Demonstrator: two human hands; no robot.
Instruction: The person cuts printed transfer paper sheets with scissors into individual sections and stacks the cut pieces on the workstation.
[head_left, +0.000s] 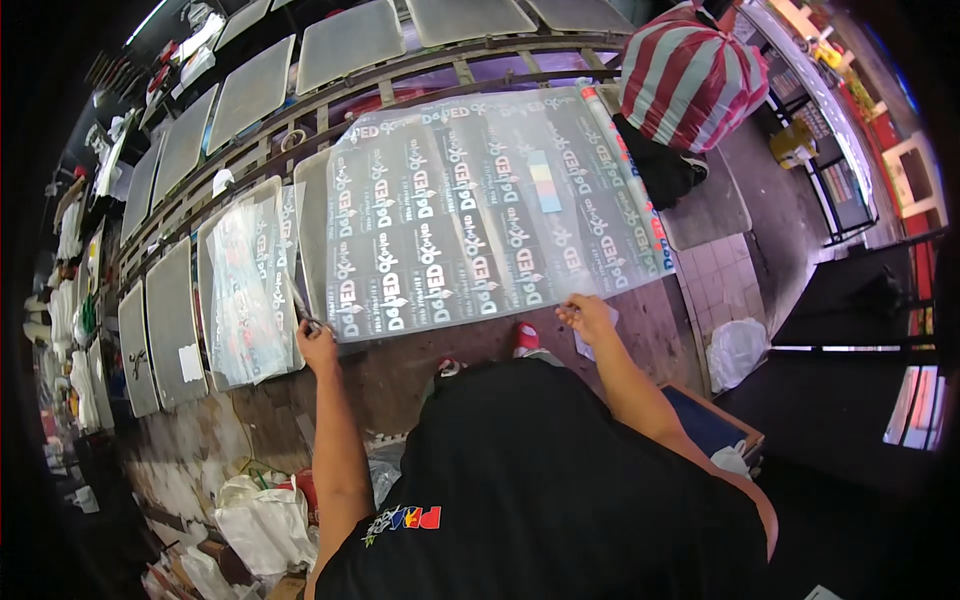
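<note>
My left hand (319, 346) grips the handles of scissors (301, 306), their blades pointing away along the left end of a wide clear film sheet (420, 247). Rows of repeated pale lettering are printed on this film. At its right end the film runs to a roll (626, 169) with coloured print. My right hand (587, 319) is at the near edge of the film with its fingers curled; whether they pinch the film is not clear. A small card with pale colour bands (544, 181) shows on the sheet. Left of the scissors, cut film pieces (247, 289) lie overlapping on a grey flat board.
Several grey flat boards (251, 94) line a slatted wooden rack beyond the film. A red-and-white striped bag (690, 79) sits at the far right, above a dark cloth item (660, 165). White bags (262, 521) lie at lower left. Small scissors (137, 363) rest on a left board.
</note>
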